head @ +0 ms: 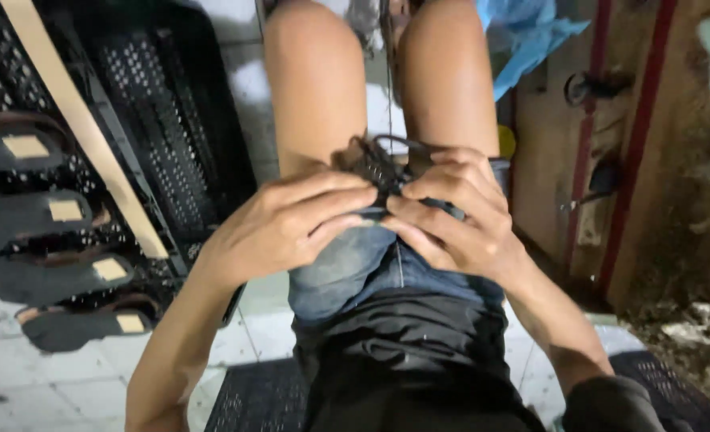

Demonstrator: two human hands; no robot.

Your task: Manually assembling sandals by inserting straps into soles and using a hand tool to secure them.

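I sit with bare knees ahead of me and both hands over my lap. My left hand (291, 224) and my right hand (451, 212) meet fingertip to fingertip around a small dark woven piece with cords or straps (379, 164). Both pinch it from either side, above blue denim shorts (347, 272). A thin dark cord (388, 80) runs up from the piece between my knees. Most of the piece is hidden by my fingers.
Black perforated plastic crates (163, 120) stand at the left with a pale wooden strip (83, 128) leaning across them. Several dark shoe soles (59, 276) with tan labels lie in a row at far left. Blue plastic sheet (531, 36) at top, a wooden panel (611, 160) at right, white floor tiles (19, 376) below.
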